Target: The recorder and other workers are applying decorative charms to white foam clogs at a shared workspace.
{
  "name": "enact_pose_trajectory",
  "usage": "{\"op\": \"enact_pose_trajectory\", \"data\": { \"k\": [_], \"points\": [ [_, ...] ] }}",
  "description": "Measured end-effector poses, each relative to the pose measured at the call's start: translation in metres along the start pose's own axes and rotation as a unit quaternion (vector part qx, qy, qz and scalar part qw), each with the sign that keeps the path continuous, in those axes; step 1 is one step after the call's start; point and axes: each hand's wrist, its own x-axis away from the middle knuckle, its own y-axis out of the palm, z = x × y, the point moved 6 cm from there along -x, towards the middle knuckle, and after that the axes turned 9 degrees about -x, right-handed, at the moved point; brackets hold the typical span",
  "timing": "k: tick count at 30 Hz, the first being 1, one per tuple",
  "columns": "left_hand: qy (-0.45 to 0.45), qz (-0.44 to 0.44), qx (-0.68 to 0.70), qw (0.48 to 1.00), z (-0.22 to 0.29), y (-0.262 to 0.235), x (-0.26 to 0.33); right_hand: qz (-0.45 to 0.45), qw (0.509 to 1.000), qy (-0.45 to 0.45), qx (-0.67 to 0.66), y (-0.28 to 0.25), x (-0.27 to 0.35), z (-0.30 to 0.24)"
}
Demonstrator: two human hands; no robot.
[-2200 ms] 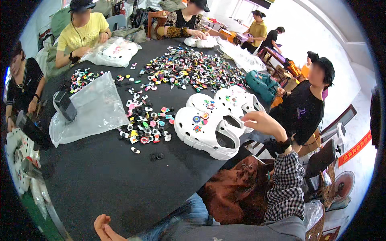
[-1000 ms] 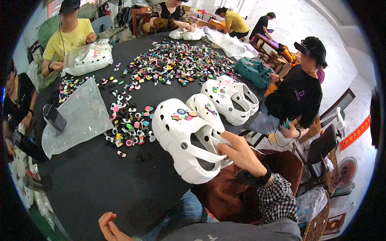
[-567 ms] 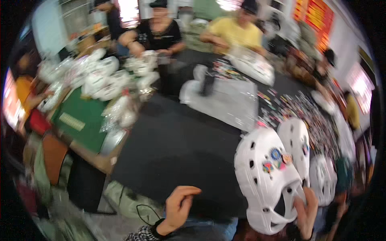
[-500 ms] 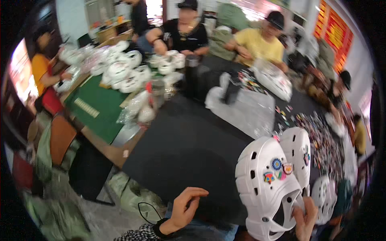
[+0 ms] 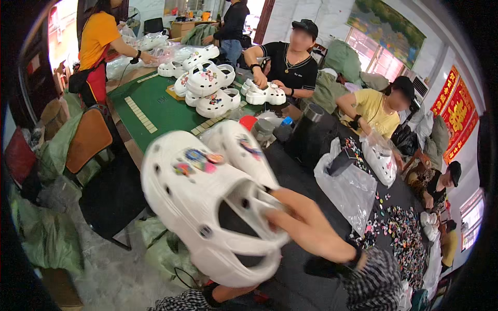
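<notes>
My right hand (image 5: 293, 220) grips a pair of white foam clogs (image 5: 207, 212) by the heel strap and holds them up close to the camera. The near clog carries several colourful charms (image 5: 194, 160) on its toe. The second clog (image 5: 244, 150) lies behind it and is blurred. My right sleeve is checked black and white (image 5: 373, 280). My left forearm (image 5: 228, 294) reaches up from the lower edge under the clogs, and the left hand itself is hidden behind them.
A green table (image 5: 155, 111) holds more white clogs (image 5: 210, 85), with a person in orange and a person in black working at it. The black table (image 5: 311, 155) to the right bears plastic bags (image 5: 347, 186) and loose charms (image 5: 402, 241). A brown chair (image 5: 85, 137) and green sacks (image 5: 46, 238) stand left.
The view has swung left from the black table to the green one. My right hand has lifted the clogs off the table and brought them close to the camera. My left hand has gone behind them.
</notes>
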Motion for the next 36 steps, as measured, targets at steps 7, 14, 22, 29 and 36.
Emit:
{"op": "enact_pose_trajectory", "data": {
  "k": [7,14,22,29,36],
  "points": [
    [0.04,0.032,0.017,0.999,0.003,-0.002,-0.035,0.076,0.992,-0.074,-0.072,0.029,-0.205,0.05],
    [0.032,0.054,0.024,0.998,-0.006,-0.007,-0.029,0.361,0.913,-0.183,0.05,-0.06,-0.357,0.063],
    [0.031,0.039,0.06,0.997,-0.001,-0.015,-0.03,0.102,0.966,-0.207,0.121,-0.091,-0.322,0.001],
    [0.016,0.037,0.064,0.997,-0.012,-0.017,-0.037,0.179,0.962,-0.155,0.136,-0.124,-0.05,-0.082],
    [0.018,0.003,-0.056,0.998,0.007,0.005,-0.045,0.52,0.806,0.078,0.27,-0.205,0.281,-0.035]
  ]
}}
